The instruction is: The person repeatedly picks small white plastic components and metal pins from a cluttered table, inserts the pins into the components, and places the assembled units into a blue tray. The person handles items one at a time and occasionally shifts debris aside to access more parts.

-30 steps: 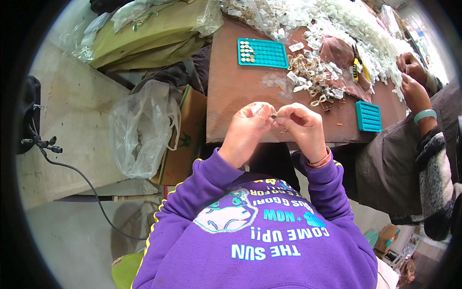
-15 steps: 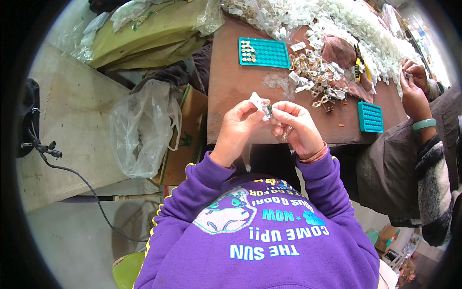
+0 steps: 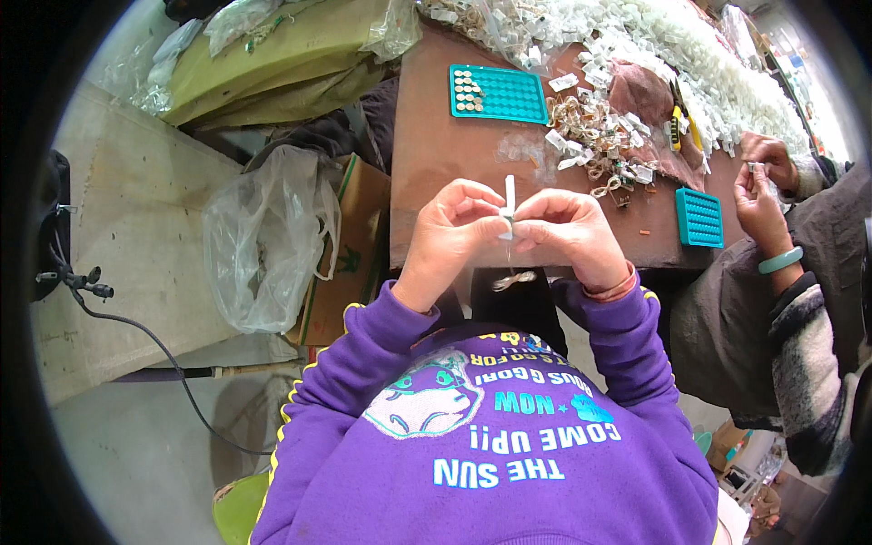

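Just over the table's near edge, my two hands meet around a small piece with a white strip (image 3: 510, 193) standing up from it. My left hand (image 3: 451, 227) pinches the white part between thumb and fingers. From the other side, the thumb and fingertips of my right hand (image 3: 574, 234) close on the same small piece. A thin cord hangs from between the hands, ending in a pale bundled loop (image 3: 515, 280) below the table edge. My fingertips hide most of the piece, so its exact kind does not show.
Ahead lie a teal tray (image 3: 499, 94) with round pieces, a pile of white-tagged corded pieces (image 3: 595, 136), yellow-handled pliers (image 3: 676, 127) on a brown cloth, and a second teal tray (image 3: 699, 218). At right, another person's hands (image 3: 763, 195) work. A plastic bag (image 3: 263, 245) sits left.
The white strip has turned from slanted to upright between my fingers. The corded loop now hangs lower, beneath my hands. The other person's hands have shifted slightly left and nearer.
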Demonstrator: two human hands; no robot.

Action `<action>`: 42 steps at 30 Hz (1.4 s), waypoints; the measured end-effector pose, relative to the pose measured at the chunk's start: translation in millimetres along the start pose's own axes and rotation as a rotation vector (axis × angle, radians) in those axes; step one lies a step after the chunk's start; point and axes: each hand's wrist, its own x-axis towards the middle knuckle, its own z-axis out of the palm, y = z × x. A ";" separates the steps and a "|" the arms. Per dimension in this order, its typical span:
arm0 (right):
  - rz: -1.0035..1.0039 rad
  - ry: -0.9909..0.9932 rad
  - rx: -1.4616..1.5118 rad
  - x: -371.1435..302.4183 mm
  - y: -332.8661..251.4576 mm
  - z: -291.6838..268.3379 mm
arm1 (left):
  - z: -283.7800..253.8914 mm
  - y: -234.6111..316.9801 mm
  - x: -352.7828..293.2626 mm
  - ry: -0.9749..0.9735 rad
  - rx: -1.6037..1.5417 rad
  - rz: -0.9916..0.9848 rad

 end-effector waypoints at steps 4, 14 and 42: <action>0.218 -0.244 0.370 6.8 7.9 -6.9 | 2.6 3.5 -1.6 -0.195 -0.187 -0.062; -0.012 0.099 0.022 -0.9 12.9 16.9 | 13.6 2.2 -4.5 0.297 0.180 0.192; -0.323 0.389 -0.524 -2.5 13.3 44.2 | 10.0 -1.2 -7.1 0.324 0.424 0.342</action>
